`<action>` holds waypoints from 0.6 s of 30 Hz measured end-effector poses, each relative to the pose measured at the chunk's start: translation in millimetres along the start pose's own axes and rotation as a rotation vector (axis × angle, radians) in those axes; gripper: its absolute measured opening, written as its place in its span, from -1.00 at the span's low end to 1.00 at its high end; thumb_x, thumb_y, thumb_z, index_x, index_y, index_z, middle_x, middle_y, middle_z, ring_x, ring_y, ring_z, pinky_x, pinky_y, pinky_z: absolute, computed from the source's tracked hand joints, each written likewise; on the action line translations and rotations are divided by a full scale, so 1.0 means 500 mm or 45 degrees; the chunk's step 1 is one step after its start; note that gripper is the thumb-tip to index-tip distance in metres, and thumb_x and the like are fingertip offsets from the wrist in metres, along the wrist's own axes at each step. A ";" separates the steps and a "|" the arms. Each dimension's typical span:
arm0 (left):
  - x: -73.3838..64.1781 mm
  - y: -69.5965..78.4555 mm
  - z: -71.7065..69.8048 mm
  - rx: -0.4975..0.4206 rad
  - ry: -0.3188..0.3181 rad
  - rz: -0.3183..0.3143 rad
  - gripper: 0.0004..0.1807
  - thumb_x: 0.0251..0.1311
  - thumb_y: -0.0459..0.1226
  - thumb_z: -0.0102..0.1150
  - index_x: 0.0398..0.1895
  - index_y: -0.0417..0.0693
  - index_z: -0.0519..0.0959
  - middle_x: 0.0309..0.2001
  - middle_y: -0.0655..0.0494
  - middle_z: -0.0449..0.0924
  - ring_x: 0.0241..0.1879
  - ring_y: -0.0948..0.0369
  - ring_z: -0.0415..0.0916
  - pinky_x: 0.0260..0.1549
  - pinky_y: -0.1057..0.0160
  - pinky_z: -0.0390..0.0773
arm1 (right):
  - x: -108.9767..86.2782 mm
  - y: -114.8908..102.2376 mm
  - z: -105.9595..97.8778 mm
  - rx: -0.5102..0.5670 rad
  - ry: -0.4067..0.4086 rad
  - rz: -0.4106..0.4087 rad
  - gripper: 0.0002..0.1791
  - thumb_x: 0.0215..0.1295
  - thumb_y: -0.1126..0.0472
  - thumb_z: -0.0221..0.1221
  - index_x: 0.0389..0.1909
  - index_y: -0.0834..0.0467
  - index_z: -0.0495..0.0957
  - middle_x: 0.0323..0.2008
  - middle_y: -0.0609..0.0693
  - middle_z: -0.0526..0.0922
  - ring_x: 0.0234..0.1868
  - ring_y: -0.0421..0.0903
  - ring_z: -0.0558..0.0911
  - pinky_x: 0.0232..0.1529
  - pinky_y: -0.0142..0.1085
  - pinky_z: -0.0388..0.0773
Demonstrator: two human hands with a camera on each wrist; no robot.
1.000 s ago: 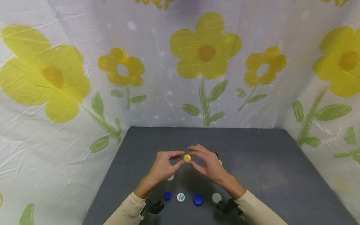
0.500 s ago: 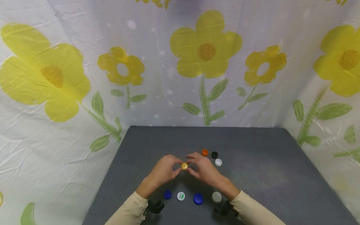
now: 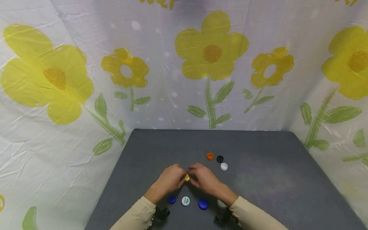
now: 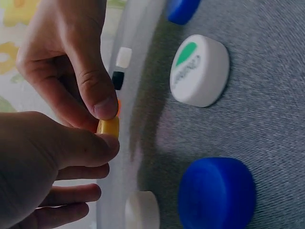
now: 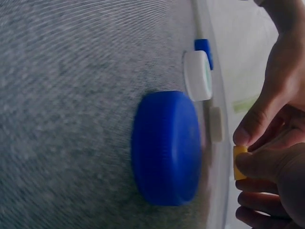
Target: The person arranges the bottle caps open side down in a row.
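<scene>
A small yellow bottle cap (image 3: 187,177) is held between both hands, just above the table. My left hand (image 3: 170,179) pinches one side of it with thumb and fingers, while my right hand (image 3: 205,179) pinches the other. In the left wrist view the yellow cap (image 4: 109,127) shows edge-on between the two thumbs. The right wrist view has the same yellow cap (image 5: 238,171) partly covered by my right thumb. A white cap (image 4: 143,211) lies on the table by my left hand, which hides it from the head view.
Nearer on the dark table (image 3: 258,179) lie a small blue cap (image 3: 172,199), a white cap with green print (image 3: 185,201), a large blue cap (image 3: 203,203) and a pale cap (image 3: 221,204). Farther back sit orange (image 3: 210,156), black (image 3: 219,159) and white caps (image 3: 224,166).
Both hands have come down and nearer, bringing the yellow cap along, and the cap has tilted. The orange, black and white caps at the back are now uncovered.
</scene>
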State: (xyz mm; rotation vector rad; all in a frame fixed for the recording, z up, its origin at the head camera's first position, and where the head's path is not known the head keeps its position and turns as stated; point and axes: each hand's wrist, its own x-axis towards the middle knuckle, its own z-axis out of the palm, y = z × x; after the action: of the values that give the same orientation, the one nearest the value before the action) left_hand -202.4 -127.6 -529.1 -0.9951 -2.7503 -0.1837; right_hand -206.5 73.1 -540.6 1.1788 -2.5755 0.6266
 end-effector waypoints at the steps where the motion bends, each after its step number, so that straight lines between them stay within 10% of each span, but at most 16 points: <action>1: 0.000 0.000 0.002 0.009 0.003 0.001 -0.87 0.05 -0.20 0.44 -0.54 0.15 0.65 -0.50 0.25 0.64 -0.33 0.14 0.62 -0.40 0.10 0.63 | 0.000 0.000 0.003 0.006 0.001 -0.001 -0.84 0.09 0.27 0.41 -0.27 0.16 0.74 0.01 0.18 0.70 0.07 0.09 0.67 0.26 0.09 0.46; 18: -0.007 0.003 0.040 0.167 -0.010 0.017 -0.80 0.05 -0.20 0.46 -0.62 0.08 0.61 -0.55 0.12 0.58 -0.46 0.12 0.56 -0.43 0.10 0.61 | 0.003 -0.001 0.043 -0.069 -0.058 0.020 -0.94 0.09 0.24 0.40 -0.40 0.11 0.74 -0.10 0.04 0.72 -0.02 -0.01 0.69 0.23 0.04 0.51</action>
State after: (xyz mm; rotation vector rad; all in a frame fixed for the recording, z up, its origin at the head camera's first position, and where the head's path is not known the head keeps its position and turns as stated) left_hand -201.9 -124.8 -549.5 -0.9809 -2.7215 0.0026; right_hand -207.6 61.7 -558.7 1.1699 -2.6242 0.5355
